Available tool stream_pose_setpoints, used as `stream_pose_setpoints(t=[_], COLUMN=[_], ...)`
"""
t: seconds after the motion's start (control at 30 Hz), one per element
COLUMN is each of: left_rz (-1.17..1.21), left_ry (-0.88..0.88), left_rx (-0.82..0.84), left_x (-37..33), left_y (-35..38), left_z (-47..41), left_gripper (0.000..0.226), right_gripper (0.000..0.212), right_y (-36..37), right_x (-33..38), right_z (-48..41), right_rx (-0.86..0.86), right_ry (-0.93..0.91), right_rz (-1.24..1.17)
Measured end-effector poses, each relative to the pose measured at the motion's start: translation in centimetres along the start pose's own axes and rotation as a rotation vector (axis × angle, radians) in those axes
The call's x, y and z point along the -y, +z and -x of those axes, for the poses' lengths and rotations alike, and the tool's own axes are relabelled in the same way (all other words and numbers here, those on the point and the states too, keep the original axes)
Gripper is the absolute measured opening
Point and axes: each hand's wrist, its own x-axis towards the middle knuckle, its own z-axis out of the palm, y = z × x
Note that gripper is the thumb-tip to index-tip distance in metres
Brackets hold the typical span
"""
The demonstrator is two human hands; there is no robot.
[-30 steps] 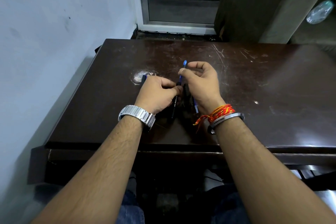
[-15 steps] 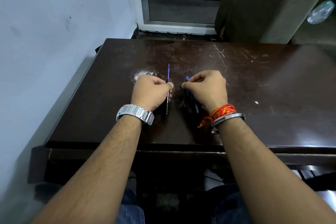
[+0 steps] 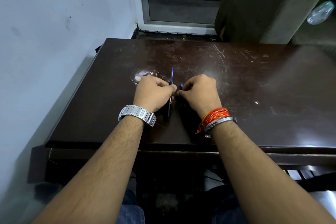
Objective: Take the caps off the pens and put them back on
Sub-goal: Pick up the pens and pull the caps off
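The uncapped pen (image 3: 169,103) lies low over the desk (image 3: 254,78), its long axis running away from the person and its tip pointing far. The left hand (image 3: 154,92) grips the barrel with curled fingers. The right hand (image 3: 200,91), knuckles up, pinches a blue cap (image 3: 181,86) just beside it.

The left hand (image 3: 153,92) covers the middle of the pen (image 3: 169,104); the barrel's white lettering is too small to read. The right hand (image 3: 200,91) curls over a small blue piece (image 3: 181,85), of which only a tip shows. Beneath that hand, dark shapes are lost in shadow. The table (image 3: 254,78) is cut off at the right edge; the clear object (image 3: 320,12), upper right, is blurred.
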Motion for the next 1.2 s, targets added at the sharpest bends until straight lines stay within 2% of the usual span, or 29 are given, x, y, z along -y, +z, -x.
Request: stream_pose_setpoints(t=[0.17, 0.27, 0.33, 0.4, 0.5, 0.57, 0.63, 0.73, 0.83, 0.93, 1.0, 1.07, 1.13, 1.2], left_rz=[0.014, 0.015, 0.006, -0.023, -0.046, -0.057, -0.051, -0.069, -0.113, -0.062, -0.022, -0.035, -0.054, -0.056], left_ry=[-0.019, -0.032, -0.014, 0.015, 0.052, 0.063, 0.06, 0.062, 0.051, 0.009, -0.057, -0.074, -0.019, 0.084], left_rx=[0.01, 0.021, 0.014, 0.015, 0.065, 0.084, 0.109, 0.146, 0.168, 0.187, 0.119, -0.022, -0.148, -0.152], left_x=[0.2, 0.2, 0.2, 0.0, -0.2, -0.3, -0.4, -0.4, -0.6, -0.9, -1.0, -0.9, -0.8, -1.0], left_y=[0.1, 0.1, 0.1, 0.0, 0.1, 0.2, 0.2, 0.2, 0.2, 0.2, 0.1, -0.2, -0.4, -0.2], left_z=[-0.1, -0.2, -0.1, 0.0, 0.3, 0.5, 0.6, 0.6, 0.8, 1.0, 0.8, 0.4, 0.1, 0.3], left_gripper=[0.013, 0.018, 0.015, 0.016, 0.024, 0.021, 0.014, 0.003, 0.007, 0.016, 0.019, 0.026, 0.034, 0.028], right_gripper=[0.014, 0.007, 0.009, 0.019, 0.033, 0.029, 0.025, 0.029, 0.027, 0.022, 0.019, 0.018, 0.018, 0.019], right_y=[-0.1, -0.1, -0.2, -0.1, 0.1, 0.4, 0.4, 0.1, -0.4, -1.1, -1.6, -1.9, -2.0, -1.8], right_x=[-0.1, 0.1, 0.4, 0.7, 0.6, 0.5, 0.4, 0.3, 0.0, 0.2, 0.1, -0.1, -0.2, -0.1], right_z=[-0.1, 0.0, 0.0, -0.2, -0.4, -0.4, -0.5, -0.9, -1.1, -1.2, -1.3, -1.4, -1.2, -0.9], right_rx=[-0.004, -0.05, -0.134, -0.16, -0.034, 0.041, 0.041, -0.034, -0.129, -0.218, -0.302, -0.367, -0.343, -0.258], right_ry=[-0.004, -0.03, -0.042, 0.021, 0.128, 0.138, 0.138, 0.144, 0.134, 0.123, 0.135, 0.15, 0.146, 0.121], right_rz=[-0.006, -0.028, -0.101, -0.259, -0.496, -0.574, -0.656, -0.765, -0.816, -0.976, -1.042, -1.011, -0.954, -0.867])
